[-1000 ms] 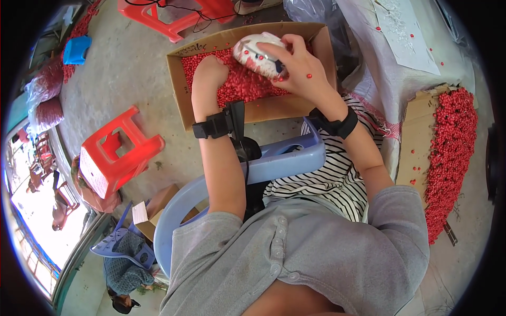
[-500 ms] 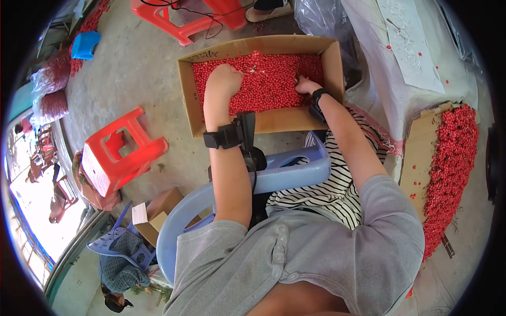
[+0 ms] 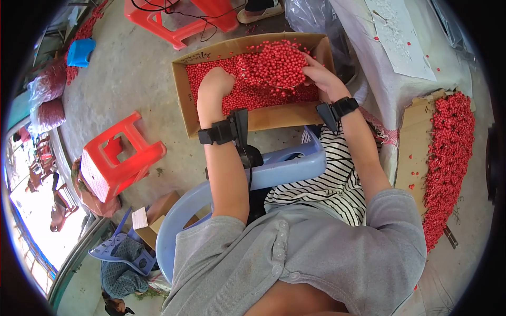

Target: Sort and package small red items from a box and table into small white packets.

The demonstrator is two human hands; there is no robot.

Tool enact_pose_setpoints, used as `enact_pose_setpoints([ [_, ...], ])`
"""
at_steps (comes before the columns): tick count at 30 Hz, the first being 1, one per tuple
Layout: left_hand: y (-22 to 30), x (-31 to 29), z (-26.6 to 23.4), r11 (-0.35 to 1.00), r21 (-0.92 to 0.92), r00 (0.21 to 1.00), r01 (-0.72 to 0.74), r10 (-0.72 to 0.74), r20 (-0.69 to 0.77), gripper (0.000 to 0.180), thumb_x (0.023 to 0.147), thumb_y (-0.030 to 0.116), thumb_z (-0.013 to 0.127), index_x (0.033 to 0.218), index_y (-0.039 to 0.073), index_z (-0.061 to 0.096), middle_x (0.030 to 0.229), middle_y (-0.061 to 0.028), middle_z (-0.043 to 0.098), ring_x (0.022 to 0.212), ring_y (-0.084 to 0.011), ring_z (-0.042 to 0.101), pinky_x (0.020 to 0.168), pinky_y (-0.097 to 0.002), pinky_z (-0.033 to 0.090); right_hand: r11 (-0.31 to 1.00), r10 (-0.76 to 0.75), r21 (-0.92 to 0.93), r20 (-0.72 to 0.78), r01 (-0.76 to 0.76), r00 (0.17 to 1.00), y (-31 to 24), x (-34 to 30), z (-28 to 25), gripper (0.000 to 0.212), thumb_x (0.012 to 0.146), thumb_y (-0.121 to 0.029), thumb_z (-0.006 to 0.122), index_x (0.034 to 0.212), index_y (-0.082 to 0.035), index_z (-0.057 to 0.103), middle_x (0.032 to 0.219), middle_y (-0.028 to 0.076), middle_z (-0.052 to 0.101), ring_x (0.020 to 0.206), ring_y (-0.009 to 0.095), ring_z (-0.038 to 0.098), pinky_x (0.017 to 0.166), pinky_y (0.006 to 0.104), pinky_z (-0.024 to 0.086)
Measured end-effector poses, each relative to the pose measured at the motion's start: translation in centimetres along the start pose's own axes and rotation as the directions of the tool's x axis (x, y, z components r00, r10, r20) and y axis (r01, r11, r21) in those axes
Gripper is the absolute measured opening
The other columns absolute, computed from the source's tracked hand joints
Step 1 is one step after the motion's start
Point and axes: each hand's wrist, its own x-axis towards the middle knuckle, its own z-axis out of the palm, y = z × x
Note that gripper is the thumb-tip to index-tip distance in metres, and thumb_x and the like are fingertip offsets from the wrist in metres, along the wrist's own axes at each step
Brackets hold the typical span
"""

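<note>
A long cardboard box [image 3: 182,105] in front of me holds a layer of small red berry-like balls [image 3: 211,67]. Over its right half, my right hand [image 3: 322,75] grips the right edge of a rounded heap of the same red balls [image 3: 276,63]. The heap seems to sit in a shallow see-through bowl, mostly hidden by the balls. Curled into a fist over the box's left half, my left hand [image 3: 215,84] has its fingertips close to the heap's left side. What those fingers hold, if anything, is hidden. Both wrists wear black bands.
A blue plastic chair [image 3: 295,166] curves around me. Red stools stand left [image 3: 124,152] and beyond the box [image 3: 182,21]. A white-covered surface [image 3: 416,89] and a cardboard sheet [image 3: 416,137] with red berry bunches lie right. Another person [image 3: 124,268] sits lower left.
My right hand has come up from among the balls, lifting the heaped bowl above the box. The left hand has shifted slightly left and down in view, still closed.
</note>
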Motion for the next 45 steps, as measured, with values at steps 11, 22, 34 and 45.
enact_pose_setpoints([
  [11, 0.7, -0.1, 0.1, 1.000, 0.004, 0.998, -0.005, 0.004, 0.067, 0.022, 0.071, 0.014, 0.049, 0.078, -0.005, 0.058, 0.079, -0.0267, 0.053, 0.077, -0.0371, 0.055, 0.066, -0.0389, 0.044, 0.364, -0.788, -0.756, 0.061, 0.544, 0.613, -6.9, -6.1, 6.6, 0.061, 0.061, -0.004, 0.062, 0.117, -0.015, 0.041, 0.106, 0.008, 0.042, 0.085, 0.020, 0.053, 0.073, 0.0271, 0.044],
  [22, -0.2, 0.8, 0.0, 0.996, -0.058, 0.992, -0.061, 0.067, 0.106, 0.023, 0.076, 0.020, 0.052, 0.073, -0.001, 0.059, 0.060, -0.0073, 0.056, 0.055, -0.0157, 0.053, 0.052, -0.0288, 0.042, 0.545, -0.582, -0.819, -0.215, 0.180, 0.784, -1.1, 1.3, 3.6, 0.063, 0.061, -0.024, 0.066, 0.117, -0.020, 0.038, 0.108, 0.017, 0.040, 0.085, 0.033, 0.054, 0.071, 0.0363, 0.046],
  [34, 0.2, -0.3, -0.7, 0.922, -0.387, 0.993, -0.021, 0.065, 0.101, 0.013, 0.075, 0.013, 0.053, 0.068, 0.003, 0.056, 0.059, -0.0022, 0.055, 0.050, -0.0085, 0.050, 0.044, -0.0211, 0.038, 0.824, 0.198, -0.469, -0.288, -0.319, 0.937, 5.4, 4.6, 2.1, 0.059, 0.066, -0.023, 0.061, 0.115, 0.002, 0.038, 0.103, 0.024, 0.051, 0.079, 0.032, 0.057, 0.060, 0.0418, 0.046],
  [45, 0.1, -1.6, -3.6, 0.877, -0.481, 0.986, -0.002, 0.082, 0.144, 0.010, 0.077, 0.010, 0.050, 0.073, 0.004, 0.056, 0.061, -0.0033, 0.057, 0.046, -0.0060, 0.046, 0.038, -0.0184, 0.034, 0.395, -0.204, -0.915, 0.004, 0.086, 0.979, 0.1, 3.2, 4.0, 0.028, 0.075, -0.029, 0.048, 0.082, -0.004, 0.060, 0.088, 0.016, 0.058, 0.080, 0.030, 0.056, 0.072, 0.0400, 0.045],
])
